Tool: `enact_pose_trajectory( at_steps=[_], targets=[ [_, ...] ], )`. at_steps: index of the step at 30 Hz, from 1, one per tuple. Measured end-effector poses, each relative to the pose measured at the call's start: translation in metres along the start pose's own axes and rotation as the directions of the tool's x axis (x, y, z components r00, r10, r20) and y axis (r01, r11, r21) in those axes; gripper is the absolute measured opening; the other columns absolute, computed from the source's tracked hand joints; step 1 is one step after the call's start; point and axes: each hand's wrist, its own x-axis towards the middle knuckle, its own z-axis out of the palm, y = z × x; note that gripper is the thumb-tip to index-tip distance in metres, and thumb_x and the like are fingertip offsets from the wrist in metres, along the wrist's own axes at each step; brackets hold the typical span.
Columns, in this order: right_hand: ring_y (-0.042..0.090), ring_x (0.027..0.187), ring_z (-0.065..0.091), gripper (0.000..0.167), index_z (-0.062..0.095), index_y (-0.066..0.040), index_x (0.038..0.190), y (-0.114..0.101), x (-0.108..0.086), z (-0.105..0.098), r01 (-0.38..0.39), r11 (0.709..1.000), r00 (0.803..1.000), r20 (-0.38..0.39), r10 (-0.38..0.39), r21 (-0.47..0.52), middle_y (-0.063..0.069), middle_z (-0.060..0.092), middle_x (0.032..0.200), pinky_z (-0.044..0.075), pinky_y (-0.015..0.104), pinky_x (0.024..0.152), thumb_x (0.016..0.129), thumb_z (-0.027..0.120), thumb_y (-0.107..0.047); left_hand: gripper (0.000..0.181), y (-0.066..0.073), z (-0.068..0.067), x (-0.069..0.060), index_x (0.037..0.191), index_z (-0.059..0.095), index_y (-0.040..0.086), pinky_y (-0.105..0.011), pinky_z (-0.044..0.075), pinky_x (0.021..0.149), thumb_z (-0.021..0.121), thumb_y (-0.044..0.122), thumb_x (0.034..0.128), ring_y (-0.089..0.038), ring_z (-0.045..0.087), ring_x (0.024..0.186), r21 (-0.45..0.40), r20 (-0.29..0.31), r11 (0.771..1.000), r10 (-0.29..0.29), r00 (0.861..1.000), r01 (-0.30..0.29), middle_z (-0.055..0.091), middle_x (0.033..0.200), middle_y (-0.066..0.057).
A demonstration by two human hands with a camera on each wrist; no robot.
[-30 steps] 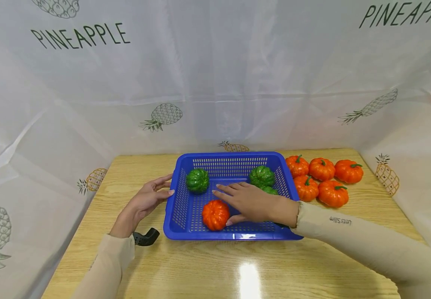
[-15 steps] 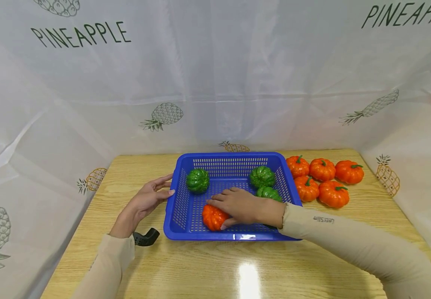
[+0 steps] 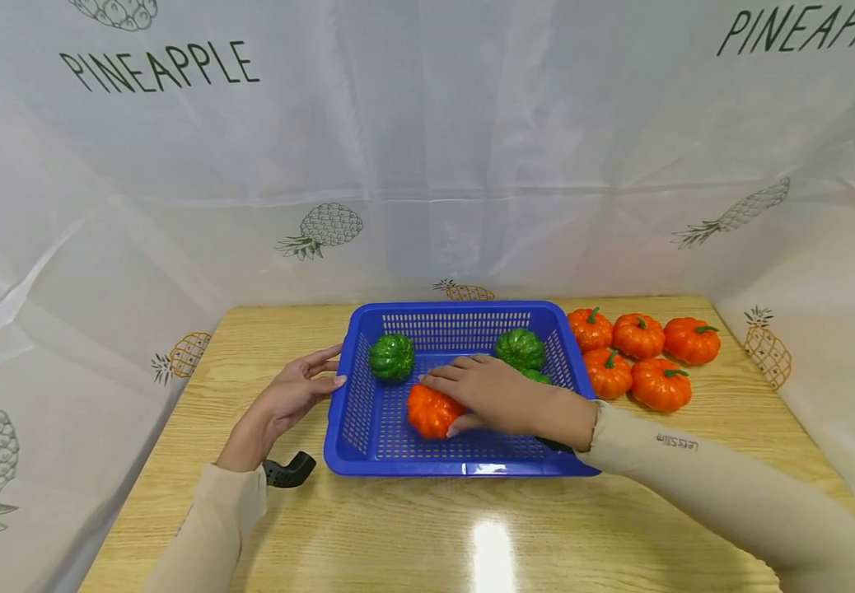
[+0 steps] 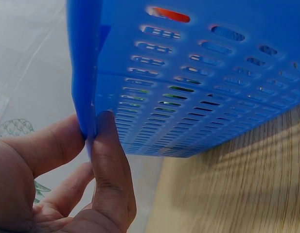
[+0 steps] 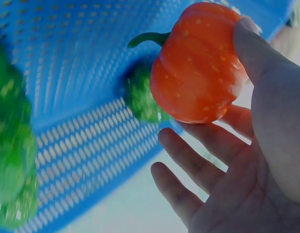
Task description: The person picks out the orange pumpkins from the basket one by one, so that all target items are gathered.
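A blue plastic basket [image 3: 457, 307] with slotted walls stands on the table. My left hand [image 3: 290, 403] is at its left side; in the left wrist view, thumb and fingers pinch the basket's rim [image 4: 84, 63]. Inside the basket, my right hand [image 3: 497, 397] grips a small orange pumpkin [image 3: 429, 412], which looks lifted off the floor. The right wrist view shows the thumb [image 5: 256, 48] against one side of the pumpkin, its green stem pointing away from the palm. Two green pumpkins lie in the basket, one back left [image 3: 392, 357] and one back right [image 3: 520, 349]; a third [image 3: 537, 376] is partly hidden by my right arm.
Several orange pumpkins [image 3: 639, 335] sit on the wooden table [image 3: 398, 527] just right of the basket. A black bent perforated piece [image 3: 294, 470] is beside my left wrist. White pineapple-print sheeting [image 3: 427, 165] hangs behind and along the sides.
My right hand has come down onto the orange pumpkin, gripped it and moved it slightly up and away toward the basket's middle. The left hand stays at the rim.
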Motion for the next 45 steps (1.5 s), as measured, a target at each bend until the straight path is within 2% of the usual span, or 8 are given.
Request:
enact_pose_trajectory(
  at_steps=[5,11,18,24,30,34,40,45],
  targets=[
    [0.038,0.138,0.055,0.077,0.050,-0.008,0.158,0.011,-0.024,-0.014,-0.036,0.998,0.994,-0.102,0.041,0.050,0.012,0.057,0.154,0.045,0.059,0.115,0.096,0.072,-0.050,0.069,0.001,0.000,0.000,0.167,0.026,0.003,-0.027,0.057,0.097,0.059,0.000,0.1062,-0.009,0.069,0.101,0.002,0.002,1.000,0.001,1.000,-0.001,0.040,0.155,-0.030],
    [0.038,0.133,0.059,0.078,0.053,-0.007,0.155,0.026,-0.057,-0.021,-0.083,0.995,0.962,-0.255,0.094,0.051,0.012,0.062,0.149,0.049,0.060,0.108,0.092,0.078,-0.047,0.070,0.001,0.000,0.000,0.168,0.025,0.004,-0.027,0.057,0.096,0.058,0.001,0.1067,-0.009,0.068,0.101,0.011,0.004,1.000,0.003,1.000,-0.003,0.039,0.155,-0.030],
    [0.043,0.132,0.058,0.079,0.054,-0.007,0.155,0.043,-0.099,-0.023,-0.172,0.981,0.926,-0.326,0.191,0.088,0.015,0.061,0.149,0.048,0.067,0.105,0.090,0.082,-0.040,0.070,0.000,0.000,-0.001,0.168,0.025,0.004,-0.025,0.057,0.096,0.059,0.002,0.1067,-0.009,0.068,0.103,0.012,0.007,1.000,0.003,1.000,-0.003,0.039,0.155,-0.030],
    [0.048,0.130,0.057,0.082,0.053,-0.008,0.156,0.057,-0.135,-0.020,-0.265,0.958,0.880,-0.377,0.288,0.112,0.018,0.061,0.149,0.044,0.072,0.105,0.086,0.087,-0.033,0.070,0.001,-0.001,-0.001,0.168,0.025,0.003,-0.027,0.057,0.096,0.059,0.001,0.1064,-0.009,0.068,0.102,0.015,0.011,1.000,0.006,1.000,-0.006,0.043,0.150,-0.027],
    [0.052,0.127,0.056,0.084,0.052,-0.008,0.156,0.072,-0.166,-0.012,-0.321,0.943,0.839,-0.437,0.325,0.084,0.020,0.061,0.146,0.043,0.074,0.102,0.084,0.088,-0.034,0.070,0.001,-0.001,-0.001,0.168,0.026,0.002,-0.026,0.058,0.096,0.060,0.002,0.1061,-0.008,0.069,0.101,0.008,0.005,1.000,0.001,1.000,-0.001,0.046,0.147,-0.023],
    [0.052,0.127,0.055,0.081,0.052,-0.007,0.155,0.081,-0.184,-0.006,-0.341,0.938,0.819,-0.470,0.328,0.061,0.022,0.061,0.146,0.042,0.072,0.102,0.088,0.081,-0.044,0.070,0.001,-0.001,-0.001,0.167,0.025,0.002,-0.026,0.058,0.095,0.059,0.001,0.1061,-0.008,0.069,0.101,0.004,0.005,1.000,0.005,1.000,-0.005,0.046,0.147,-0.023],
    [0.048,0.128,0.055,0.088,0.053,-0.006,0.154,0.091,-0.204,0.003,-0.364,0.931,0.806,-0.495,0.324,0.017,0.024,0.062,0.143,0.040,0.067,0.105,0.097,0.045,-0.072,0.070,0.000,-0.002,-0.001,0.167,0.026,0.002,-0.026,0.058,0.096,0.058,0.000,0.1060,-0.008,0.068,0.100,0.013,0.005,1.000,0.002,1.000,-0.002,0.046,0.146,-0.023],
    [0.046,0.128,0.055,0.092,0.054,-0.005,0.153,0.098,-0.218,0.014,-0.381,0.924,0.789,-0.530,0.311,-0.024,0.024,0.064,0.141,0.033,0.057,0.120,0.098,0.031,-0.076,0.070,-0.001,-0.003,0.000,0.167,0.026,0.002,-0.027,0.058,0.097,0.058,-0.002,0.1053,-0.009,0.069,0.101,0.019,0.009,1.000,-0.001,1.000,0.001,0.047,0.145,-0.022]
  ],
)
